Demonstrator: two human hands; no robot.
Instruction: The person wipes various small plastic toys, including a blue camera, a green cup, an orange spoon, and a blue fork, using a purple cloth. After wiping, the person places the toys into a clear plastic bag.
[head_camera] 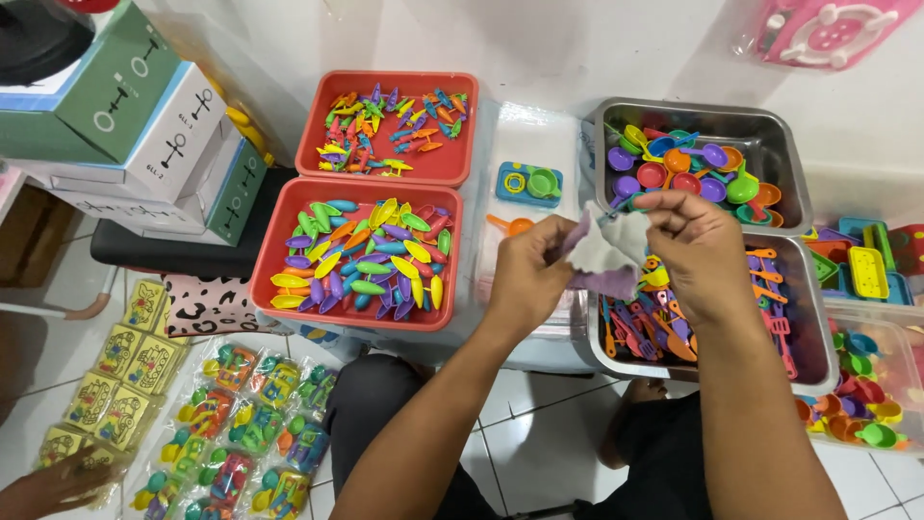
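Centrally, right of the frame's middle, I record one small clear plastic bag (604, 252) with purple toy pieces inside, held up between both hands. My left hand (525, 274) pinches its left edge with thumb and fingers closed on the film; my right hand (698, 252) pinches the upper right edge likewise. The bag hangs above the junction of two steel trays.

Steel trays counted: two. The upper steel tray (770, 130), at upper right, holds small round toy pans and spoons in mixed colours. The lower steel tray (818, 327), partly hidden by my right hand, holds flat toy utensils; their number cannot be told.

Red trays counted: two, left of centre. The near red tray (265, 265) holds leaf-shaped pieces in many colours; the far red tray (462, 125) above it holds smaller spiky pieces.

One blue toy set (528, 183) lies between the far red tray and the upper steel tray.

At lower left, filled toy packets (245, 429) lie on the floor in rows, with yellow packets (125, 371) just beside them. Stacked cardboard boxes (144, 125) occupy the upper left. One clear tub (871, 385) of coloured pieces sits at the right edge.
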